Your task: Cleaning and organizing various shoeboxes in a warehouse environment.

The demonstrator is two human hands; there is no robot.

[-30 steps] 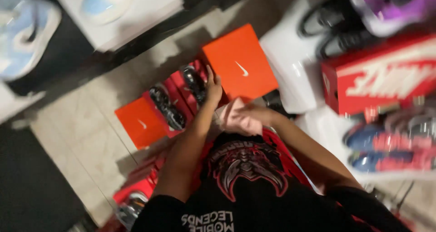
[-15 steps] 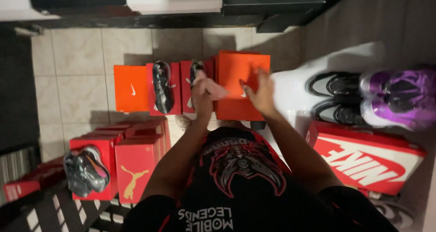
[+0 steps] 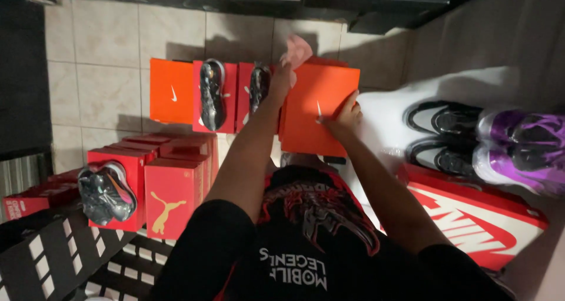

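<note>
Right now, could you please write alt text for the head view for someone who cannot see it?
Both hands hold an orange shoebox over a tiled floor: left hand at its far corner, right hand on its lid. Red boxes topped with dark shoes stand left; black and purple shoes lie right.

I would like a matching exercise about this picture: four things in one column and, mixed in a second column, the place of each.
Things:
1. orange box
2. purple shoes
3. black shoes
4. dark grey shoe

Places:
A. far right, beside the black pair
B. on a red box, lower left
C. under both hands, left hand at its top edge, right hand at its right edge
D. on white wrapping, right of the orange box

Pairs: 1-C, 2-A, 3-D, 4-B
</note>
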